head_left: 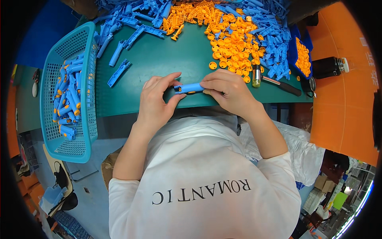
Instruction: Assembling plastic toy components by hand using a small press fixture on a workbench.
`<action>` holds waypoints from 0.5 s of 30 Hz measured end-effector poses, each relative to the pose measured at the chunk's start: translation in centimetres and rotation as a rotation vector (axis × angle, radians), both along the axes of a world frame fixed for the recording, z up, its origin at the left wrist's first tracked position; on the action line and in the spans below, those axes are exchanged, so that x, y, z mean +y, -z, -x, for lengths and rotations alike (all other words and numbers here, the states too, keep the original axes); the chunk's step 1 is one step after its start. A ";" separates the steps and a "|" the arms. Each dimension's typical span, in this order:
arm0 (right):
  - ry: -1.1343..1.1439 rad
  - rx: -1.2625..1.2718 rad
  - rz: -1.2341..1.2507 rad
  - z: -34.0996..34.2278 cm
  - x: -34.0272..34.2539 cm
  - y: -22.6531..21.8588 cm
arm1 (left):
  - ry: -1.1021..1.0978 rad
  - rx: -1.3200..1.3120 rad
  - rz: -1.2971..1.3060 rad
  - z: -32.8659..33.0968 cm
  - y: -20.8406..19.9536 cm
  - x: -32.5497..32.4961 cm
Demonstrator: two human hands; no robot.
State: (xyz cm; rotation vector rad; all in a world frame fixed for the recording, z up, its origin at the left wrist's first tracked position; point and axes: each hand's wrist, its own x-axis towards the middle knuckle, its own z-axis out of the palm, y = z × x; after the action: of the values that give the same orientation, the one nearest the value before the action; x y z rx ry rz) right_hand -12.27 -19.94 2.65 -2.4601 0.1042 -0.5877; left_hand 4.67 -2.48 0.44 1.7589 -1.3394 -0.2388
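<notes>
A blue plastic tube-shaped part (190, 88) with an orange piece in it lies level between my two hands, just above the table's near edge. My right hand (230, 91) pinches its right end between thumb and fingers. At its open left end, my left hand (154, 99) holds it with the thumb from below and bent fingers behind, the index finger lifted away. Past my hands, a loose blue half-shell (119, 73) and a blue tube (116, 53) rest on the green table (175, 51). Many orange round caps (234, 49) are heaped beyond my right hand.
A light-blue basket (90, 135) of blue-and-orange assembled parts stands left. Piles of blue shells (137, 20) and orange toothed pieces (193, 12) line the back. A black-handled tool (288, 87), a small bottle (256, 77), a blue bin (293, 59) and a black flask (327, 67) sit right.
</notes>
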 end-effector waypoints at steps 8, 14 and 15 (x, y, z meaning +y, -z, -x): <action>-0.003 0.029 0.124 -0.4 0.4 -0.2 | 0.117 -0.270 0.140 -0.7 -0.8 0.1; 0.069 -0.030 0.119 0.1 1.3 0.4 | 0.200 -0.392 0.100 -0.6 -0.9 -0.4; 0.073 -0.051 0.123 0.1 1.1 0.4 | 0.216 -0.395 0.000 -0.7 -1.0 -0.4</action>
State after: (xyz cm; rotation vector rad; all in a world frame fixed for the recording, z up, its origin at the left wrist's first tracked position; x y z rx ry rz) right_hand -12.40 -18.83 2.22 -2.5670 0.1423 -0.7075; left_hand 5.39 -2.88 1.47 1.7177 -1.8153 -0.0061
